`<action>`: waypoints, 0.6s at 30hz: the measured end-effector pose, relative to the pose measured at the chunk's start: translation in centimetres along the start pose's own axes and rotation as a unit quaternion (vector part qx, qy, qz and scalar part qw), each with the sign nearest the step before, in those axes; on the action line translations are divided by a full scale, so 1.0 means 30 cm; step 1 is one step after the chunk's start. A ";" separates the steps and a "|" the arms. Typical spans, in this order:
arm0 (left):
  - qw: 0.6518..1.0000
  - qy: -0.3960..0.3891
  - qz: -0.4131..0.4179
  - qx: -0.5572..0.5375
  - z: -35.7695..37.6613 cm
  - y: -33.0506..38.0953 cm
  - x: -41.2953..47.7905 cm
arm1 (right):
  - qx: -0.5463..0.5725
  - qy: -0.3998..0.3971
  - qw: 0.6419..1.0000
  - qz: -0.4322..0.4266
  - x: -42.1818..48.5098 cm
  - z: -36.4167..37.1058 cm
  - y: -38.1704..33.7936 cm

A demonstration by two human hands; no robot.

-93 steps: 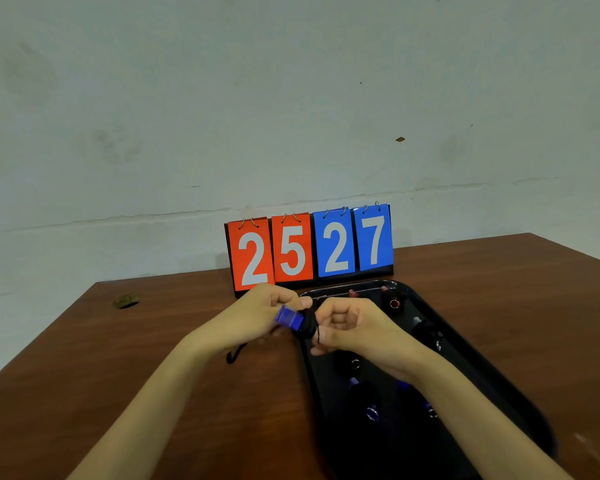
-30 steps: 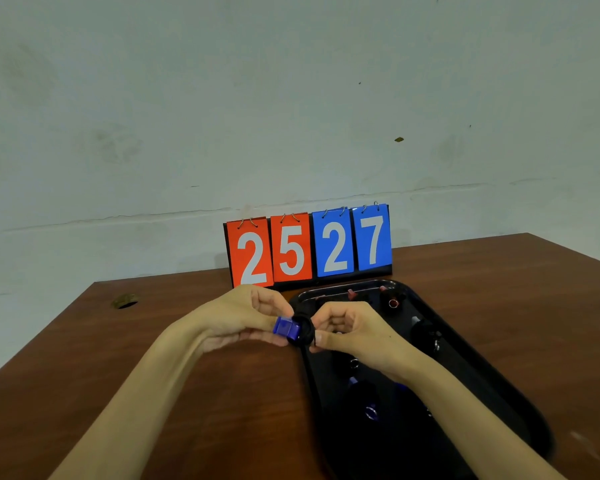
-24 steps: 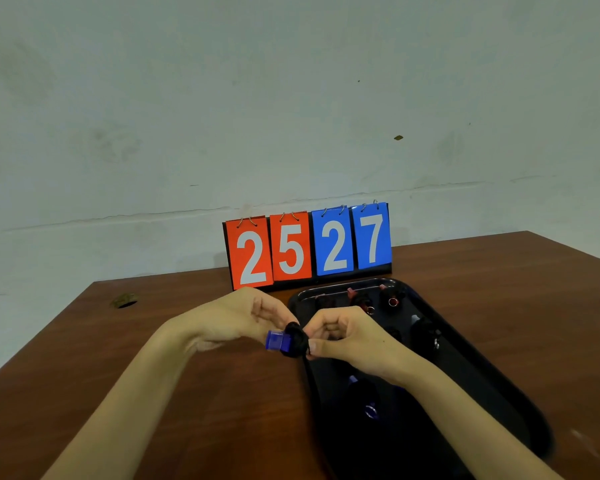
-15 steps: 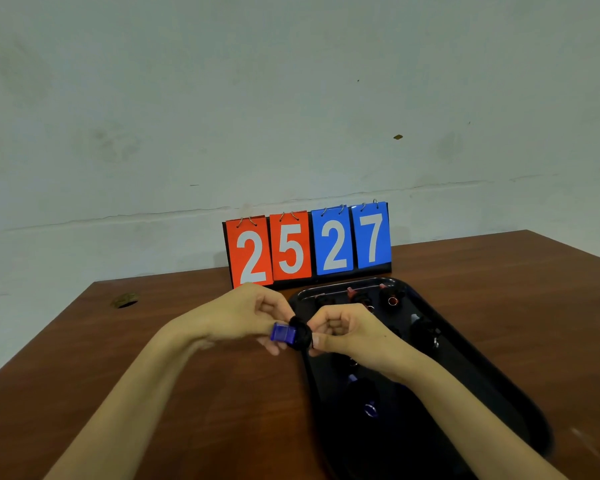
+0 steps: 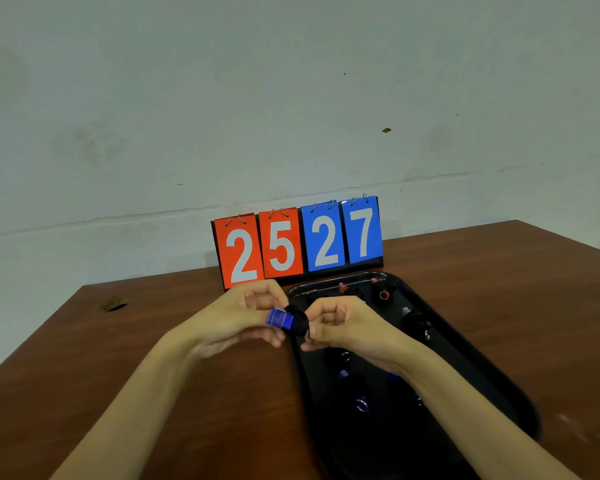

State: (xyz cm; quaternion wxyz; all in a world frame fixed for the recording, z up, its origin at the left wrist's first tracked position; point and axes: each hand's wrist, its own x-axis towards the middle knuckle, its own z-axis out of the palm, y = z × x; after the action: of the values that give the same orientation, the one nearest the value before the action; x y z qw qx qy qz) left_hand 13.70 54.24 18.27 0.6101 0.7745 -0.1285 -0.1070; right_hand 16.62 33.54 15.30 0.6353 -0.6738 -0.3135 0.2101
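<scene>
The small blue-and-black piece (image 5: pixel 286 319) is held above the table (image 5: pixel 84 375), just over the left edge of the black tray (image 5: pixel 461 368), between both hands; the left grip (image 5: pixel 236 317) pinches its clear blue end with curled fingers, and the right grip (image 5: pixel 347 327) pinches its round black end, knuckles facing the camera; the two grips nearly touch across the piece.

Inside the tray lie more small dark pieces; some with red ends (image 5: pixel 383 293) sit near its far rim, others with blue ends (image 5: pixel 361 404) lie closer in, and the right forearm crosses over part of them, so they cannot be counted. Just behind the hands and the tray stands a flip scoreboard (image 5: pixel 297 240); two orange cards read 2 and 5, two blue cards read 2 and 7.

The table is dark reddish-brown wood; a small round hole (image 5: pixel 113 303) shows near its far left corner. Behind it rises a pale, stained wall (image 5: pixel 291 98) with a thin horizontal crack and a small dark speck (image 5: pixel 386 130).
</scene>
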 end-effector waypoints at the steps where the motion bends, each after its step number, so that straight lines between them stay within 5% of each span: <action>1: 0.999 0.020 0.024 0.026 0.003 0.014 0.000 | -0.001 0.007 1.000 0.000 0.001 -0.003 0.001; 4: 0.986 0.110 0.063 0.109 0.021 0.024 0.006 | 0.013 0.025 1.000 0.004 0.003 -0.012 0.005; 10: 0.951 0.164 0.097 0.243 0.071 0.011 0.020 | 0.035 0.057 0.997 0.027 0.005 -0.027 0.010; 18: 0.981 0.164 0.096 0.026 0.063 0.020 0.021 | 0.063 0.089 0.994 0.031 0.005 -0.032 -0.007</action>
State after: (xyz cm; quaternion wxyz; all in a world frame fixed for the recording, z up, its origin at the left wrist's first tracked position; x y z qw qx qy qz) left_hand 13.65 52.16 18.40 0.6102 0.7810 -0.1034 0.0837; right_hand 17.35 32.95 15.61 0.6949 -0.6579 -0.2209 0.1885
